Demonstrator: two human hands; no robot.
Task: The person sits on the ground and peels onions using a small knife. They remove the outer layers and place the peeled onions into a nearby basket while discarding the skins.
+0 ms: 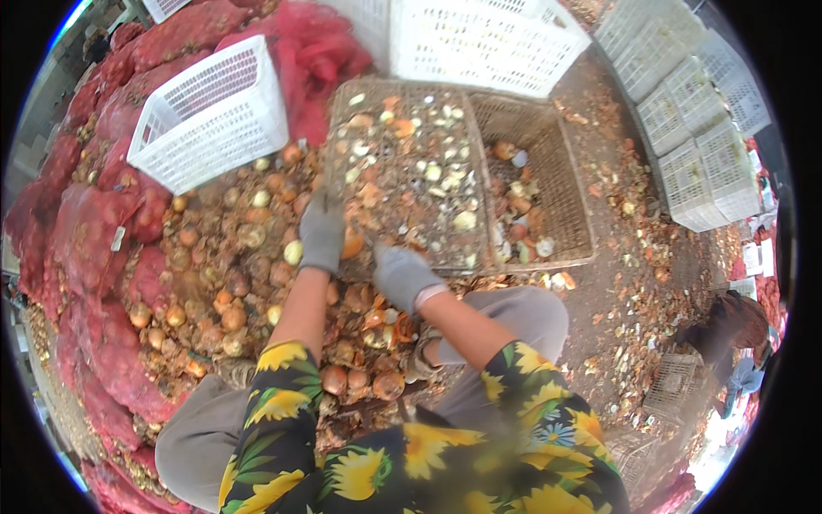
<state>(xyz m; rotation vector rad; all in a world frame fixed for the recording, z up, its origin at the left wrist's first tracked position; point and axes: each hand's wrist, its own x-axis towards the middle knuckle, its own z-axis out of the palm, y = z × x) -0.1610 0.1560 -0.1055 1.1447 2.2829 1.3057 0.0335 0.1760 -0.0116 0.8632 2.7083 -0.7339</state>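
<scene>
My left hand (322, 234), in a grey glove, is over the left edge of a dirty plastic crate surface (411, 186) strewn with onion peel and trimmings. What its fingers do is blurred. My right hand (401, 273), gloved too, holds a small knife (363, 232) whose blade points up and left, towards the left hand. An orange-brown onion (352, 244) shows between the two hands. A heap of loose onions (234, 318) lies to the left and below, with a pale peeled onion (293, 252) just beside the left hand.
An open brown crate (546, 186) with some onions and scraps adjoins on the right. White crates (212, 135) (481, 48) stand beyond, and more are stacked at right (700, 154). Red mesh sacks (96, 238) line the left. A person (732, 334) is at far right.
</scene>
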